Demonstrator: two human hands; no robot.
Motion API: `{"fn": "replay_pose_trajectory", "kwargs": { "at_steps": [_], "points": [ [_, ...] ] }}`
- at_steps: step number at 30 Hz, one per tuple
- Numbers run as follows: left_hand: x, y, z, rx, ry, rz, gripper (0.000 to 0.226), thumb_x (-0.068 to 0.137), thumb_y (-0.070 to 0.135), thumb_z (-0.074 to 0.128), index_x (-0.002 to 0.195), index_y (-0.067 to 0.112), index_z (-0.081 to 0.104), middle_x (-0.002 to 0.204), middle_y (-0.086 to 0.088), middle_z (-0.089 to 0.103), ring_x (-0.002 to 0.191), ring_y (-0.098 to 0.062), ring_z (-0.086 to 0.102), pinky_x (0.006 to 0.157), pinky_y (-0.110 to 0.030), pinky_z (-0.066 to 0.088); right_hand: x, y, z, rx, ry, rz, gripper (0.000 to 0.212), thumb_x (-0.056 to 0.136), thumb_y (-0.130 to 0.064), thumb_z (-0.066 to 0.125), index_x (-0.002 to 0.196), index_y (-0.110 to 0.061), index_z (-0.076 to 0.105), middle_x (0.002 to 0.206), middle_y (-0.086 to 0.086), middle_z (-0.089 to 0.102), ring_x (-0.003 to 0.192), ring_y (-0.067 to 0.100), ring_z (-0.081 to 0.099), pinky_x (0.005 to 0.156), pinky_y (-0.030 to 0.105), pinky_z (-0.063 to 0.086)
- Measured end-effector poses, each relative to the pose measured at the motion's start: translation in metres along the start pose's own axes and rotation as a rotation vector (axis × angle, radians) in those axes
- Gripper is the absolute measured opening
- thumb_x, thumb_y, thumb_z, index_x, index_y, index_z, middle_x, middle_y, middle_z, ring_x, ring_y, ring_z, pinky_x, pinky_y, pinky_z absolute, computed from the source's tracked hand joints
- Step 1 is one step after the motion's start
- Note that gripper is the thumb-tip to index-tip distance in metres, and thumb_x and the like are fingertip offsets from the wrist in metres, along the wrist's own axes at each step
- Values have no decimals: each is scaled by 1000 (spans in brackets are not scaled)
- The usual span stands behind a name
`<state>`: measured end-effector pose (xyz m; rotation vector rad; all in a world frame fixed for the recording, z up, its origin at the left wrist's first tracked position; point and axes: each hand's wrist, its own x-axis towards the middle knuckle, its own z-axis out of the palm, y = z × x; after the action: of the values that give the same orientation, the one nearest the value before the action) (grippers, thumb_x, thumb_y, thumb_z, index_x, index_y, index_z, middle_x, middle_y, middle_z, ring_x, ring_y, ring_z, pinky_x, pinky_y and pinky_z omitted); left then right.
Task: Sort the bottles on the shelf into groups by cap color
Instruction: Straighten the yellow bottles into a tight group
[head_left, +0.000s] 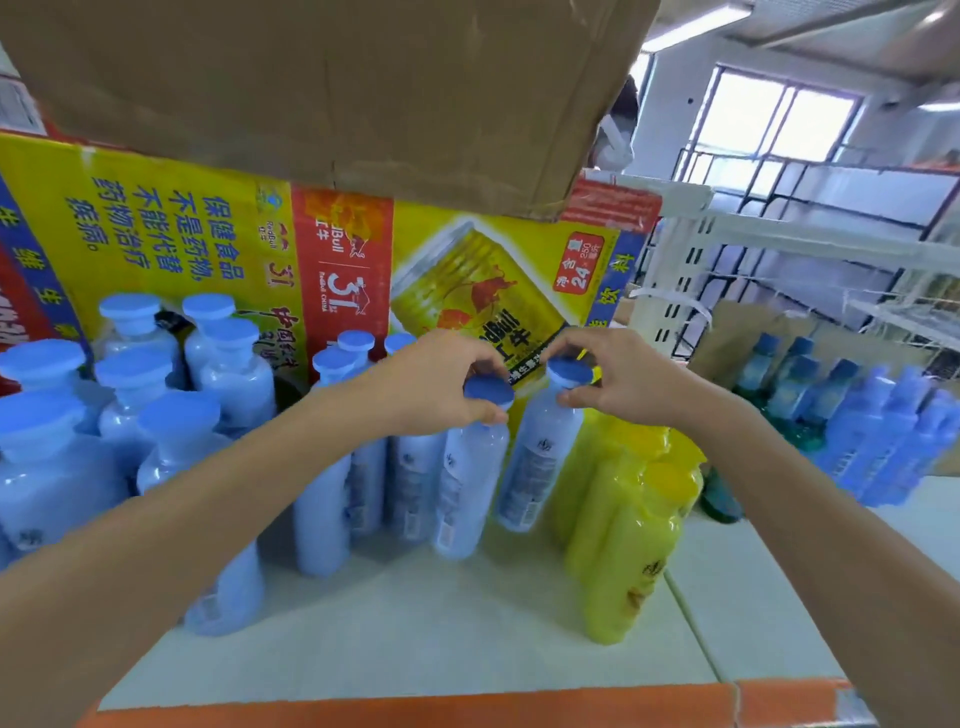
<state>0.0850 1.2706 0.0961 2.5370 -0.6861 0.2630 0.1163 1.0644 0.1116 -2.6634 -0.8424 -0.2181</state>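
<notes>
Head camera looks down at a white shelf (426, 644). Left hand (441, 382) pinches the blue cap (489, 391) of one pale-blue plastic bottle (470, 488); right hand (618, 379) pinches the cap of a tilted neighbouring pale-blue bottle (540, 457), just beside yellow plastic bottles (623, 525).

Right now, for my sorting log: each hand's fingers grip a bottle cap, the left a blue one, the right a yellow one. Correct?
Not quite: the head view shows the right hand gripping a round blue plastic cap too. The left hand grips the other round blue plastic cap, as you said.
</notes>
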Motion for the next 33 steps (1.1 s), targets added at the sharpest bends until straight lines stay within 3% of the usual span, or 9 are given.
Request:
{"fn": "replay_pose_trajectory", "kwargs": {
  "at_steps": [2,6,10,15,19,23,28,33],
  "points": [
    [18,-1,-4,13,-20,-22,38,77,30,72,110,15,62,107,0,62,97,-15,57,83,-30,47,14,12,-7,-13,-5,-32,37,76,-15,74,110,-12,60,109,4,62,92,9,49,77,18,37],
    [51,-4,-8,52,-46,-37,39,78,29,71,113,14,61,99,7,55,88,-6,50,66,-14,36,40,34,-15,-46,-25,-88,38,75,-16,75,110,-12,60,110,4,62,90,8,48,63,9,32],
    [78,-16,-3,126,-76,-72,44,78,31,71,117,14,60,109,3,59,90,-6,47,77,-17,36,63,51,-12,-66,-80,-110,41,75,-17,74,112,-12,58,113,5,60,93,7,47,73,17,32],
    [98,-36,14,149,-163,-115,47,79,26,71,120,10,57,120,-4,59,100,-12,53,81,-18,38,83,65,6,-141,-173,-88,46,75,-22,74,116,-11,56,117,7,59,109,21,54,86,30,41],
    [106,-52,25,195,-227,-132,46,80,27,70,121,13,55,120,-3,58,90,-10,49,76,-18,36,91,73,24,-236,-190,-111,47,76,-27,73,117,-12,56,115,7,62,106,24,56,80,31,41],
    [116,-61,26,96,-253,-157,46,81,22,69,123,13,53,124,-3,56,110,-16,53,89,-22,41,96,78,37,-282,-163,-144,45,77,-33,70,116,-15,58,111,5,64,100,24,56,74,30,37],
    [121,-67,28,16,-298,-127,42,81,12,68,121,14,55,121,-3,58,112,-16,54,98,-33,45,99,82,40,-270,-102,-118,42,79,-35,67,116,-17,59,103,6,66,94,24,56,68,28,32],
    [121,-75,24,-37,-344,-112,41,82,6,66,120,16,55,123,0,57,115,-11,52,101,-28,42,99,86,48,-214,-41,-62,40,77,-44,66,104,-15,62,90,9,67,85,26,58,70,35,44]
  ]
}}
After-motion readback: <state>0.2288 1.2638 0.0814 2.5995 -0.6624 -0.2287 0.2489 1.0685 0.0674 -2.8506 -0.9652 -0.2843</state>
